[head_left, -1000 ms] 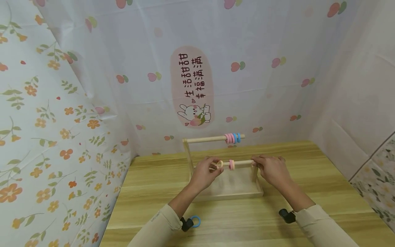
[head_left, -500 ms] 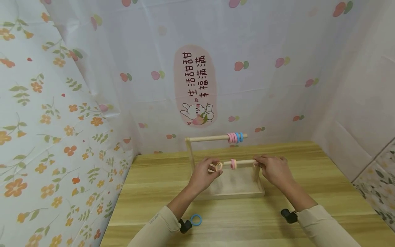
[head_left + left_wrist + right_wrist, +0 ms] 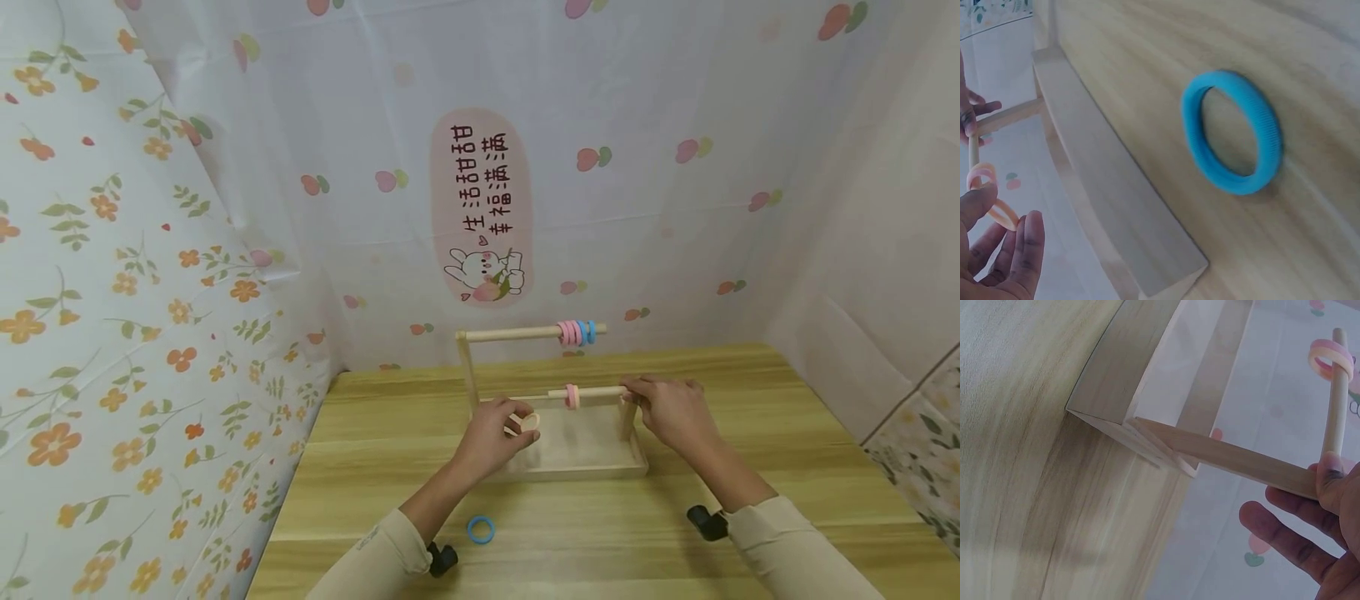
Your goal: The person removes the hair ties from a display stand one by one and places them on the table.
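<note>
In the head view my left hand (image 3: 491, 435) pinches a pale yellow hair tie (image 3: 530, 422) between thumb and fingers, left of the free end of the stand's lower rod (image 3: 603, 392). A pink and a pale yellow hair tie (image 3: 572, 397) hang on that rod. My right hand (image 3: 673, 410) grips the rod's right end where it meets the short post (image 3: 1241, 459), with thumb on top in the right wrist view. The wooden stand's upper rod (image 3: 510, 334) carries several pink and blue hair ties (image 3: 576, 333) near its right end.
A blue hair tie (image 3: 481, 530) lies flat on the wooden table (image 3: 360, 500), in front of the stand's tray base (image 3: 570, 475). Patterned cloth (image 3: 360, 208) hangs behind and at the sides. Black wrist mounts (image 3: 707, 523) sit under both forearms.
My left hand has drawn the pale yellow hair tie leftward and down, away from the lower rod's free end. The right hand keeps its grip. The head view has shifted slightly left.
</note>
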Available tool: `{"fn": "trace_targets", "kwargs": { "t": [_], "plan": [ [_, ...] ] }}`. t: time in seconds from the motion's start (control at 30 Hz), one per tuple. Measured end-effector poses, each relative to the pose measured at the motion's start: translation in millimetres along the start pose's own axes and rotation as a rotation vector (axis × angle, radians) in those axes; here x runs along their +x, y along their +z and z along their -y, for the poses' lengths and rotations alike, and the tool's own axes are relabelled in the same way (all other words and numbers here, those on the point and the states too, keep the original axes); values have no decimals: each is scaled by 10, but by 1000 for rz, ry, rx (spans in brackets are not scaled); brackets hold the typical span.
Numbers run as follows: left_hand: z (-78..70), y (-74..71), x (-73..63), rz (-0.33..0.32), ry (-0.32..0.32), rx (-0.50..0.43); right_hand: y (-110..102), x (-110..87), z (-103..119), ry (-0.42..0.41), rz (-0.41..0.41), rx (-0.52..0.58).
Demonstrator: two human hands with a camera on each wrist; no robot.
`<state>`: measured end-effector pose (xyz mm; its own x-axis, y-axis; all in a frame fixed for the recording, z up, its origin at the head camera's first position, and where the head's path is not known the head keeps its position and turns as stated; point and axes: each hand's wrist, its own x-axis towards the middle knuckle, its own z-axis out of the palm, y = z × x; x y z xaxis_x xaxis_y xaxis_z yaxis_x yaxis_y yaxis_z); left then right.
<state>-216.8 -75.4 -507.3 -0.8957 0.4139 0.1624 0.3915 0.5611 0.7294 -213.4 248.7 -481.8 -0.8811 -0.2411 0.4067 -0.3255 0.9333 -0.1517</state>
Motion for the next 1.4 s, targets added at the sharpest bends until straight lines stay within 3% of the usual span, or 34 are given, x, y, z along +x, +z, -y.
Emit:
{"fn": "trace_targets", "kwargs": {
  "t": [0.6,0.87,1.4],
  "plan": [
    [79,27,-270,79,44,181,-10,11,-2,8,32,0],
    [136,29,-378,117,46,204,-5,4,16,7,30,-1],
    [183,6,-478,382,120,292,18,2,-2,7,30,-1]
  ]
}}
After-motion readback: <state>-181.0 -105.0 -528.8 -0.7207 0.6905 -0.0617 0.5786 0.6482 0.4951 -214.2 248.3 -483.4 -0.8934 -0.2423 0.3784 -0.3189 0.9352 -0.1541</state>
